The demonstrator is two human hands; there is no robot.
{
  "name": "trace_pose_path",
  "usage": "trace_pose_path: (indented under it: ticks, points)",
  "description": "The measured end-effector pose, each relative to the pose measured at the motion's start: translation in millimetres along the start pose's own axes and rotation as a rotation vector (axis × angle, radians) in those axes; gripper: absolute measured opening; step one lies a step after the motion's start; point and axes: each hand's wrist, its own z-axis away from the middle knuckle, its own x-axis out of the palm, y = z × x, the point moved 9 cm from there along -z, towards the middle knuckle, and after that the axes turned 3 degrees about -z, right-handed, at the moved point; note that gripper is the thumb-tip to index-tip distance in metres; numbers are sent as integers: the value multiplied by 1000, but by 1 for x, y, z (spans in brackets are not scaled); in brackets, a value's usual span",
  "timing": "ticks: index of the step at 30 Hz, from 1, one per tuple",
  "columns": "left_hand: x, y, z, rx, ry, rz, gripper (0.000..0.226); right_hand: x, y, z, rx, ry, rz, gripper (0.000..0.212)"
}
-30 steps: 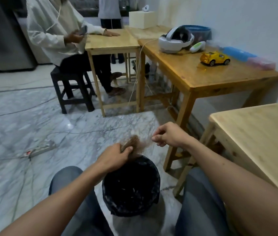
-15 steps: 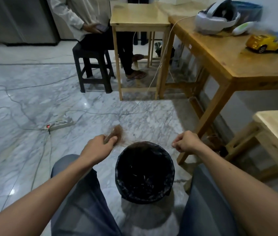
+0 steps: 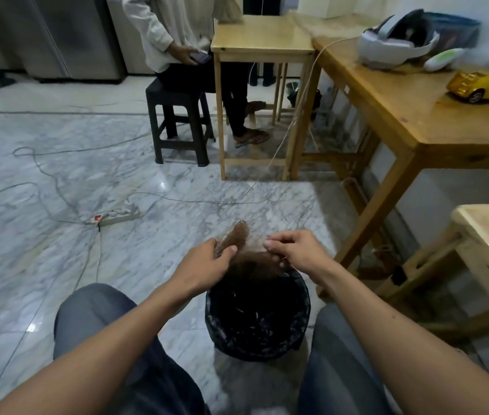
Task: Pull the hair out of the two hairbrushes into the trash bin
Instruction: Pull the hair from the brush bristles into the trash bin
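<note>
I see the hairbrush (image 3: 235,235) above the far rim of the trash bin (image 3: 256,322), its long axis running from 7 to 1 o'clock, head away from me. My left hand (image 3: 204,266) is wrapped around it; my right hand (image 3: 295,251), at its 3 o'clock, pinches brown hair (image 3: 255,262) hanging over the bin.

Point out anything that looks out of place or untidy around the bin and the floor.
Cables sprawl loosely across the marble floor, and a power strip lies in the open walkway, a trip risk. By the trash bin nothing is spilled: the hair clump hangs over its opening between hairbrush and right hand.
</note>
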Motion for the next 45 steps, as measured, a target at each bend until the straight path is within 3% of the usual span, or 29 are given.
trace_pose_path:
  ticks: [5, 8, 10, 14, 19, 23, 30, 33, 36, 39, 42, 45]
  points:
    - [-4, -22, -1, -93, 11, 106, 59, -62, 28, -5, 84, 256, -48, 8]
    - [-3, -19, -1, -93, 24, 100, 40, -77, 35, 1, 120, 326, 39, 11]
    - [-1, -12, 0, -68, 24, 61, 43, -66, 29, 3, 106, 245, 169, 13]
    - [0, 9, 4, 35, 42, -128, 48, -36, 4, 10, 35, 48, 218, 42]
    - [5, 27, 2, 115, 69, -259, 43, -4, -13, 14, -62, -69, 183, 45]
    - [6, 29, 2, 123, 71, -330, 44, -24, -5, 4, -52, 138, 93, 21]
    - [-6, 9, -2, 68, 67, -283, 46, -87, 32, 6, 127, 444, 129, 26]
    - [-5, 12, -2, 75, 69, -276, 45, -69, 30, 4, 126, 292, 182, 11]
    - [-4, 17, -2, 101, 76, -315, 42, -35, 13, 10, 76, 50, 65, 29]
    - [-2, 22, -3, 129, 87, -349, 43, -12, 1, 13, 44, -68, 54, 36]
    - [-1, 28, -1, 160, 91, -372, 40, 4, 0, 8, 10, -76, 106, 39]
    - [-2, 26, 0, 178, 78, -389, 37, -8, -2, 1, 10, 72, 10, 16]
